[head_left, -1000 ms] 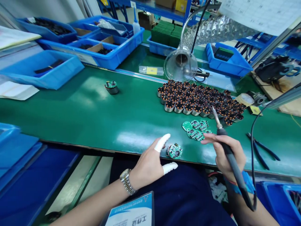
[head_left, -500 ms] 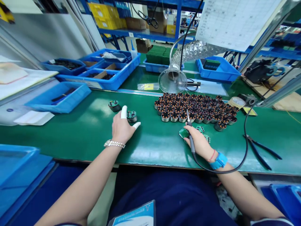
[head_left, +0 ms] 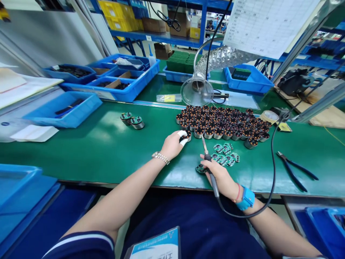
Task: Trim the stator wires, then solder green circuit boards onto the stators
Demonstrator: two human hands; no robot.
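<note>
Nearest me, in front of the block of motor stators (head_left: 218, 132), my right hand (head_left: 222, 177) wraps round the soldering iron (head_left: 207, 157) and seems to pinch a circuit board (head_left: 201, 168) in its fingertips too. The cutting pliers (head_left: 293, 173) lie off the block's right front corner, and loose circuit boards (head_left: 227, 148) lie just in front of it. At the block's front left corner, my left hand (head_left: 174, 144) pinches a bare stator (head_left: 187, 136) between thumb and finger. That hand has just come from the two board-topped stators (head_left: 137, 122), which now sit side by side, let go, well left of the block. I think one piece is put by and a new one is started. Behind the block stands the clear fume funnel (head_left: 196, 94).
</note>
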